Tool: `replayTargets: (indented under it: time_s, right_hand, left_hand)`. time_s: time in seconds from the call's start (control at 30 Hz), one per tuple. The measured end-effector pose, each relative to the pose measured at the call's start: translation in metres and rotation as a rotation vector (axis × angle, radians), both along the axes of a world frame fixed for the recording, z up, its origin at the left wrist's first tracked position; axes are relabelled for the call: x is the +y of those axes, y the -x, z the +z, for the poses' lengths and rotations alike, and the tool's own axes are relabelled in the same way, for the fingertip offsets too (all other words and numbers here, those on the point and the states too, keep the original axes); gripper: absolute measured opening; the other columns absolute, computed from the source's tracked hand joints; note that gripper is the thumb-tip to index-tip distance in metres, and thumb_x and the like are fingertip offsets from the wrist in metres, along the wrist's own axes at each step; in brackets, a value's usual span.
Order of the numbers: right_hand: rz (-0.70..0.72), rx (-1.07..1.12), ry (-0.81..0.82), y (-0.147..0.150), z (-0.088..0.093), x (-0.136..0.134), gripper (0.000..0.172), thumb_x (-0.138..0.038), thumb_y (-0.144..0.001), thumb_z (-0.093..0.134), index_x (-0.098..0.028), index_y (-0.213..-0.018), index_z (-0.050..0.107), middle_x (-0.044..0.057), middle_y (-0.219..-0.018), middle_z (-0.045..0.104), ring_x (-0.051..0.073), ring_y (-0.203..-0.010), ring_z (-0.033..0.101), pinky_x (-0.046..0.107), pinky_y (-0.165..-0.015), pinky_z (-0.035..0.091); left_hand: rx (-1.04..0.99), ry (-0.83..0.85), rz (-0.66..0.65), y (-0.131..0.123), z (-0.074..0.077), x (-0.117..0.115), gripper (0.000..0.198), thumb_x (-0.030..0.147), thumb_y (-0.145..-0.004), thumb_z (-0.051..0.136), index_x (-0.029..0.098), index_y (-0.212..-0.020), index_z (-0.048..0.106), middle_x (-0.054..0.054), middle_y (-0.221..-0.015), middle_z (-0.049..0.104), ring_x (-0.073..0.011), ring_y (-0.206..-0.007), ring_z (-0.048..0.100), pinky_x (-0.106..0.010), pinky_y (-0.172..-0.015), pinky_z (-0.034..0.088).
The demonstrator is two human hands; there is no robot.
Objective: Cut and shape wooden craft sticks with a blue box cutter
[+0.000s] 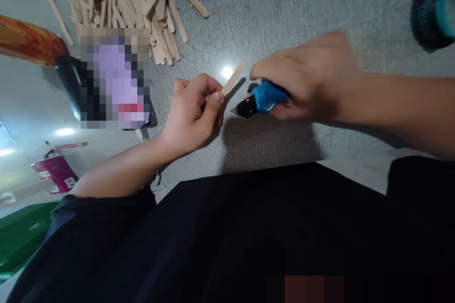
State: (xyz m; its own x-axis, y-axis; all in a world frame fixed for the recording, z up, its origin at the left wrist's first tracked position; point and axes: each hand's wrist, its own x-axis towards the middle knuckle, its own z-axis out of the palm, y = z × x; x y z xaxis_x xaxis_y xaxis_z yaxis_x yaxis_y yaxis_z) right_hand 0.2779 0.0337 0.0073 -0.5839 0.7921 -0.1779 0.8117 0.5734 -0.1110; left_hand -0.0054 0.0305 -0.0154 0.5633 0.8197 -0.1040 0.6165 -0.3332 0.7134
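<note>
Between thumb and fingers, my left hand (195, 113) pinches a wooden craft stick (234, 76), whose free end points up and to the right. My right hand (305, 80) is wrapped round a blue and black utility knife (267, 97). The knife's blade tip points left, a short way to the right of my left fingertips and apart from the stick. Part of the knife's handle is hidden inside my right hand, which is slightly blurred.
A heap of loose craft sticks (156, 9) lies at the far left of the grey table (284, 14). Nearer are a phone (152, 116) with a pixelated screen and an orange and black cylinder (31, 40). A teal and black object (432, 14) stands far right.
</note>
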Motion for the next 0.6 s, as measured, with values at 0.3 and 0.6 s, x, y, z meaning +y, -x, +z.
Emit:
replayTargets:
  time_s: [0.3, 0.6]
  right_hand:
    - [0.077, 0.074, 0.051, 0.012, 0.000, -0.009, 0.072, -0.057, -0.119, 0.021, -0.032, -0.175, 0.059, 0.008, -0.112, 0.081, 0.028, -0.090, 0.071, 0.038, -0.072, 0.033]
    - [0.182, 0.229, 0.228, 0.006, -0.004, -0.007, 0.069, -0.035, -0.108, 0.033, -0.028, -0.172, 0.057, 0.009, -0.128, 0.080, 0.028, -0.109, 0.076, 0.036, -0.084, 0.048]
  left_hand:
    - [-0.054, -0.072, 0.029, -0.009, 0.006, -0.002, 0.048, 0.069, -0.118, 0.052, 0.031, -0.092, 0.065, -0.002, -0.079, 0.076, -0.0217, -0.076, 0.066, -0.061, -0.100, 0.056]
    - [-0.228, -0.040, 0.073, -0.007, 0.006, -0.002, 0.043, 0.065, -0.113, 0.064, 0.028, -0.093, 0.073, -0.003, -0.081, 0.078, -0.0213, -0.075, 0.072, -0.052, -0.083, 0.057]
